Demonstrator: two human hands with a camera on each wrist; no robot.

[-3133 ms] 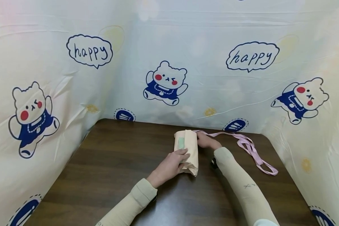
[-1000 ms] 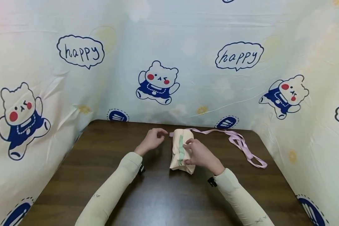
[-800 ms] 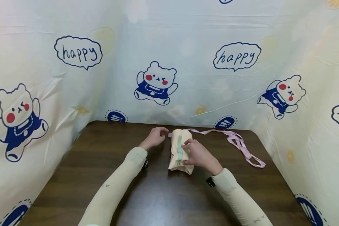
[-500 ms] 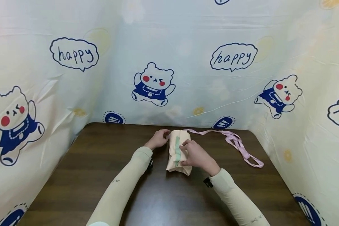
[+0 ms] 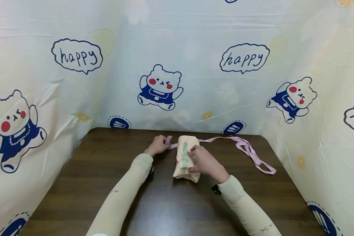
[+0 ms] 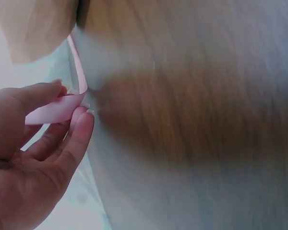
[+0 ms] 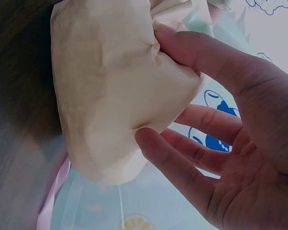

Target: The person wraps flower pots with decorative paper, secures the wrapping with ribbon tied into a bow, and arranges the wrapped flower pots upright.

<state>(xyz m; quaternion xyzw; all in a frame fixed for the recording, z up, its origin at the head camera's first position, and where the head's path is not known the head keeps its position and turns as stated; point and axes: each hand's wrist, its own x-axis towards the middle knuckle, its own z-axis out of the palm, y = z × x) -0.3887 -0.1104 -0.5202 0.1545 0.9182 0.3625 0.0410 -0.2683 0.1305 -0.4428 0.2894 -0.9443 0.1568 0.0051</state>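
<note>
A package wrapped in cream paper (image 5: pixel 180 167), with a strip of green tape (image 5: pixel 185 157) down its top, lies lengthwise on the table. A pink ribbon (image 5: pixel 215 139) passes beneath its far end and comes out on both sides. My left hand (image 5: pixel 158 145) pinches the short ribbon end just left of the package; the left wrist view shows the ribbon (image 6: pixel 57 109) between thumb and fingers. My right hand (image 5: pixel 207 161) holds the package from the right. In the right wrist view its thumb and fingertips dent the paper (image 7: pixel 105 91).
The long end of the ribbon (image 5: pixel 255 157) lies loosely looped on the right of the dark wooden table (image 5: pixel 171 206). A printed cloth (image 5: pixel 200 59) with bears and "happy" bubbles hangs behind the table and along both sides.
My left hand has gone from atop the package to its left and drawn the ribbon end out leftward. My right hand has come from the far right side to the package's near half.
</note>
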